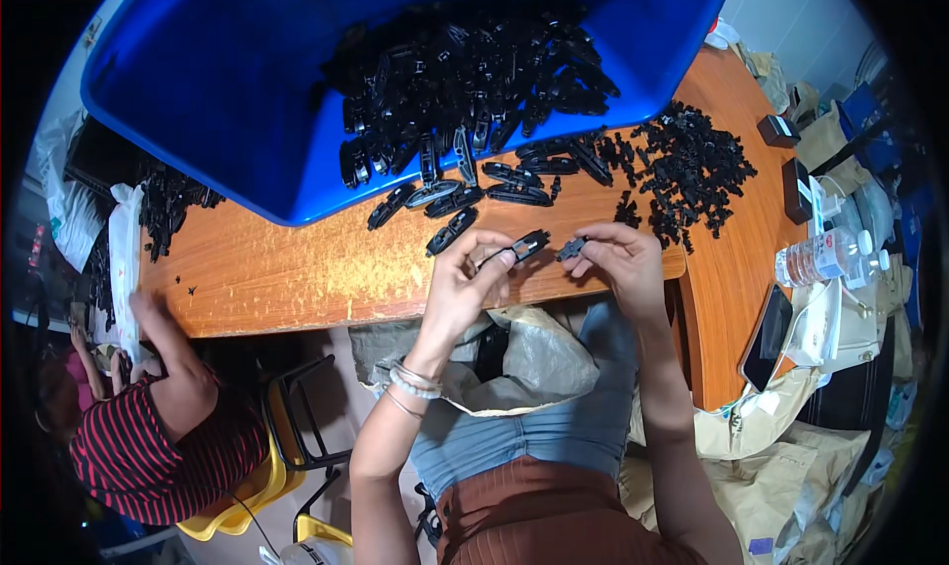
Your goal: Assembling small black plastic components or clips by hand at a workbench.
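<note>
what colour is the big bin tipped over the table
Bright blue bin, spilling black plastic parts; seen in the head view.

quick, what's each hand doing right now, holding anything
Left hand: closed on a long black plastic clip piece.
Right hand: closed on a small black plastic part, pinched at the fingertips.

Right edge of table (732, 298): clear plastic water bottle (825, 256) lying on its side, white cap, pale label band. Just below it, dark phone (768, 337), screen off, tilted. Two small black boxes (788, 160) farther up. Brown paper bags (781, 446) beneath, lower right.
</note>
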{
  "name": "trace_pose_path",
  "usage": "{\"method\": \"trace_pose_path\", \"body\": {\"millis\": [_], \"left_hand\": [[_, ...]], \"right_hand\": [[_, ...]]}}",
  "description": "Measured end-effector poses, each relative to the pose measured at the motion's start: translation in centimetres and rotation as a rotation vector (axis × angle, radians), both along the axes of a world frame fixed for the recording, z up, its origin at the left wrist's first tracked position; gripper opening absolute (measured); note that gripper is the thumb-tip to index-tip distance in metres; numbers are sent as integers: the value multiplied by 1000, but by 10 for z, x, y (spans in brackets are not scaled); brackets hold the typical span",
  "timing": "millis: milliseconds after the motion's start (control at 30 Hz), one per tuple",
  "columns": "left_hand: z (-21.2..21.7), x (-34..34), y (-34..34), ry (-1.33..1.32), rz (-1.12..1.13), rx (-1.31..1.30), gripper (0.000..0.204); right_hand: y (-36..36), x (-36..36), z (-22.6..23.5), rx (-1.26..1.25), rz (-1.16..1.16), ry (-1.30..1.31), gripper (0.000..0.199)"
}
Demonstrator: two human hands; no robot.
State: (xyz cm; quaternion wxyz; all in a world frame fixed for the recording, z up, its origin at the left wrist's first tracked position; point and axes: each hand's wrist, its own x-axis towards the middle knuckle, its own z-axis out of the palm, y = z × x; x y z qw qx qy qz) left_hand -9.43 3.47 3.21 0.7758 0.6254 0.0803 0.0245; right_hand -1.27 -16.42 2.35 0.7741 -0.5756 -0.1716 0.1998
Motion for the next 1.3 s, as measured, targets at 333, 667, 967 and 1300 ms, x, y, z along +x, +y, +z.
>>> {"method": "trace_pose_path", "body": {"millis": [333,667,967,1300], "left_hand": [[1,-38,-21,-41,63,-58,25],[0,-53,-18,-35,-25,-90,40],[2,-60,-21,11,96,-17,22],[-5,-68,-10,-73,46,183,17]], "right_hand": [[23,-54,8,-36,-107,86,17],[37,-78,7,-11,-121,8,13],[35,-82,3,-284,-241,-560,11],[25,-82,-13,-245,83,-74,32]]}}
